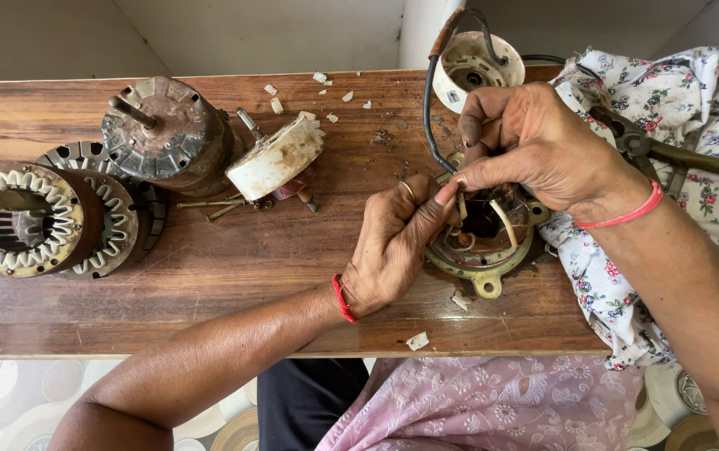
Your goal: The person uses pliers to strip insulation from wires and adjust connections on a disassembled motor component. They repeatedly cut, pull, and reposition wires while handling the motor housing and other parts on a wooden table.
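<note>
1. Head view: your wooden bench (234,267) runs across the frame, with a pale wall behind it and its near edge just above your lap.
2. Your left hand (393,246) comes up from below, fingers pinched together at the rim of the round motor housing (485,267), thumb tip meeting the right hand's fingertips.
3. Your right hand (535,146) comes in from the right and sits over the top of the housing, fingers closed on the pale strips sticking out of its dark middle; what exactly is pinched you cannot tell.
4. That housing lies flat near the bench's right end, between both hands, half resting against the flowered cloth (677,125).
5. A black cable (431,108) loops from the white cup-shaped part (472,63) down behind your fingers.
6. Left of your hands the wood is open up to the white-capped rotor (276,159).
7. Further left stand a rusty motor body (163,134) and a wound stator (21,219), well apart from your hands.
</note>
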